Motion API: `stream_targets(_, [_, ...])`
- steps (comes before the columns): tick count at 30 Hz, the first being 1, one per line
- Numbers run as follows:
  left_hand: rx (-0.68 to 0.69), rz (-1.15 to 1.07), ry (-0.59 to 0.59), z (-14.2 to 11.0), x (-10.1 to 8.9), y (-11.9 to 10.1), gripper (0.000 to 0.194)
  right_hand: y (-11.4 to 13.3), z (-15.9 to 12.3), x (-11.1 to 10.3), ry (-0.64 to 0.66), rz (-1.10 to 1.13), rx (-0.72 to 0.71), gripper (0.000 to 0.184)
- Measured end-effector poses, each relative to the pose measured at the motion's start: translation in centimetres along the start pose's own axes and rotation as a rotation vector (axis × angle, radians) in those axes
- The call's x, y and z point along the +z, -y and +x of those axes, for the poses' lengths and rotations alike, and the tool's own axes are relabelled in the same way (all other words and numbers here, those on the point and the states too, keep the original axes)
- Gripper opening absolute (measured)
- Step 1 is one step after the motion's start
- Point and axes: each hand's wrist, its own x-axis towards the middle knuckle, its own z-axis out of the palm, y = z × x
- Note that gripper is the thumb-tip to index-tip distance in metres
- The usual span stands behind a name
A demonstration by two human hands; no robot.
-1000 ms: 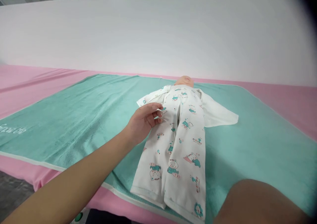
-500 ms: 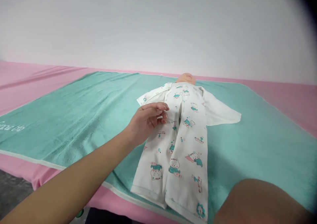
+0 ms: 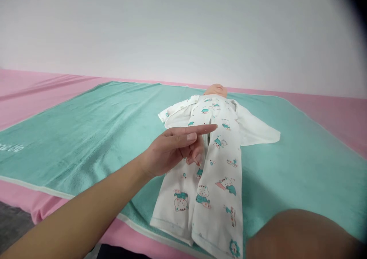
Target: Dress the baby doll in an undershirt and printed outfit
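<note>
- Centrally, a baby doll (image 3: 216, 90) lay on its back on a teal towel (image 3: 86, 129), dressed in a white sleepsuit (image 3: 212, 167) printed with teal cartoon cats.
- Left hand (image 3: 174, 148) hovered over the sleepsuit's middle, index finger stretched out straight, other fingers curled loosely; its grip was open and held nothing.
- Right hand was out of view; only a blurred forearm (image 3: 298, 236) filled the lower right corner, so its grip could not be seen.
- Beneath the towel, a pink sheet (image 3: 34, 91) covered the counter, with a white wall (image 3: 183, 33) behind.
</note>
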Motion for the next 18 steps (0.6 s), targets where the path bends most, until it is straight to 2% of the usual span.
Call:
stream_targets(2, [-0.007, -0.009, 0.038, 0.0, 0.1, 0.0, 0.037, 0.7, 0.8, 0.2, 0.162, 0.142, 0.02, 0.03])
stream_targets(3, [-0.005, -0.009, 0.05, 0.0, 0.1, -0.1, 0.038, 1.0, 1.2, 0.4, 0.209, 0.179, 0.028, 0.024])
stream_targets(4, [-0.002, -0.003, 0.061, 0.0, 0.2, -0.1, 0.04, 1.1, 1.6, 0.7, 0.198, 0.202, 0.048, 0.02])
stream_targets(5, [0.0, 0.007, 0.071, 0.0, 0.3, -0.2, 0.041, 1.0, 1.9, 1.1, 0.137, 0.207, 0.078, 0.016])
stream_targets(7, [-0.006, 0.035, 0.104, -0.1, 0.6, -0.3, 0.044, 0.6, 2.5, 1.8, -0.075, 0.162, 0.138, 0.011])
stream_targets(10, [-0.05, 0.064, 0.172, -0.2, 0.9, -0.4, 0.05, -0.2, 2.9, 2.4, -0.327, 0.068, 0.141, 0.015])
stream_targets(14, [-0.094, 0.09, 0.195, -0.3, 1.2, -0.3, 0.057, -0.6, 3.0, 2.7, -0.421, -0.022, 0.103, 0.016])
stream_targets(18, [-0.104, 0.104, 0.187, -0.4, 1.3, -0.2, 0.058, -0.6, 3.0, 2.8, -0.421, -0.096, 0.089, 0.016])
